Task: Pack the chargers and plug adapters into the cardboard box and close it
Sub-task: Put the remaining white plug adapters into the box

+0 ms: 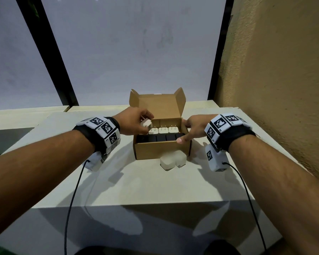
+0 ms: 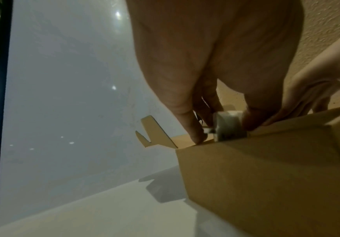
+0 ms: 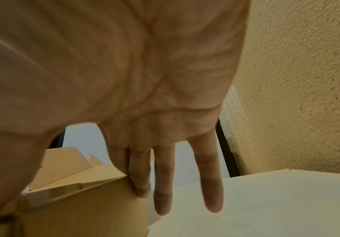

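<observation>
The brown cardboard box (image 1: 160, 150) stands open in the middle of the table, its lid (image 1: 160, 105) upright at the back. A row of black chargers (image 1: 160, 138) fills the front of the box, and white plug adapters (image 1: 163, 130) stand behind them. My left hand (image 1: 143, 119) pinches one more white adapter (image 1: 146, 125) above the box's back left corner, and the left wrist view shows this adapter (image 2: 228, 126) just over the rim. My right hand (image 1: 190, 127) rests on the box's right end, thumb on the front rim and fingers (image 3: 165, 184) straight down the side wall.
Two white adapters (image 1: 173, 160) lie on the cream table (image 1: 155, 184) just in front of the box. A textured tan wall (image 1: 274, 70) rises close on the right. Frosted window panes with dark frames stand behind the table. Cables hang from both wrists.
</observation>
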`<state>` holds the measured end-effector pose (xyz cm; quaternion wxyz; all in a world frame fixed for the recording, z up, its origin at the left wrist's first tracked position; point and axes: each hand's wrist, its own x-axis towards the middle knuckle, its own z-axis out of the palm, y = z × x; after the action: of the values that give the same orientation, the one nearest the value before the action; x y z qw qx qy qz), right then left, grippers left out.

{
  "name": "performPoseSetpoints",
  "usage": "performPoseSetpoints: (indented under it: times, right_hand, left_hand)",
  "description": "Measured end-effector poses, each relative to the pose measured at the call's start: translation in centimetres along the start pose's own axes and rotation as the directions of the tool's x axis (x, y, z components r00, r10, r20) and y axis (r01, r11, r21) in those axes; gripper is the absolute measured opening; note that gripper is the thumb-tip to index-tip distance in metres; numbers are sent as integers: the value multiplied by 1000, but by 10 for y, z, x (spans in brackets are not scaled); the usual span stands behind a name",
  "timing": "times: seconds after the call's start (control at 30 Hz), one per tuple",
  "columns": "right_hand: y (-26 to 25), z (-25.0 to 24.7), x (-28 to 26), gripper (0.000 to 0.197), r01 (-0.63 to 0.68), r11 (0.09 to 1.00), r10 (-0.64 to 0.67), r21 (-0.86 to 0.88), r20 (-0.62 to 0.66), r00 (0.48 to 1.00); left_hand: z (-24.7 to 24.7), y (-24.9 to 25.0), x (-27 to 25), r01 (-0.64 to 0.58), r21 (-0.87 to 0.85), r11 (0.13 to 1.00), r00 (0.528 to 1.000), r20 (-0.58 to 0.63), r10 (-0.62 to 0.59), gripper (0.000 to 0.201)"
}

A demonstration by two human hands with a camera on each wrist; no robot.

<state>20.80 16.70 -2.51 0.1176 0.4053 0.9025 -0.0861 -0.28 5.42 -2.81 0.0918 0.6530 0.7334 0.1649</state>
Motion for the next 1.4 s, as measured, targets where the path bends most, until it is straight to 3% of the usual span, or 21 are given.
performPoseSetpoints:
  times: [0.17, 0.67, 0.9, 1.13, 1.4]
  right_hand:
    - [-1, 1, -1, 92, -8, 1000, 8, 11, -3, 1000]
    - [-1, 2, 0, 92, -2, 1000, 2, 4, 7, 1000]
    - [-1, 2, -1, 93, -9, 1000, 9, 3, 8, 1000]
    - [-1, 1, -2, 90, -13, 1000, 13, 8, 8, 1000]
    - [-2, 2, -2, 89, -19, 1000, 19, 6, 7, 1000]
  left_hand:
    - [-1, -1, 0, -51, 54, 997, 998, 49, 49, 29]
    - [-10, -9, 13, -32, 232, 972, 975, 220, -21, 43]
    - [-9, -13, 13, -48, 244, 969, 978, 206, -3, 42]
    - [-15, -3, 11, -64, 242, 968, 993, 107, 39, 40]
    - [-8, -6, 12, 24, 207, 978, 999, 24, -30, 32]
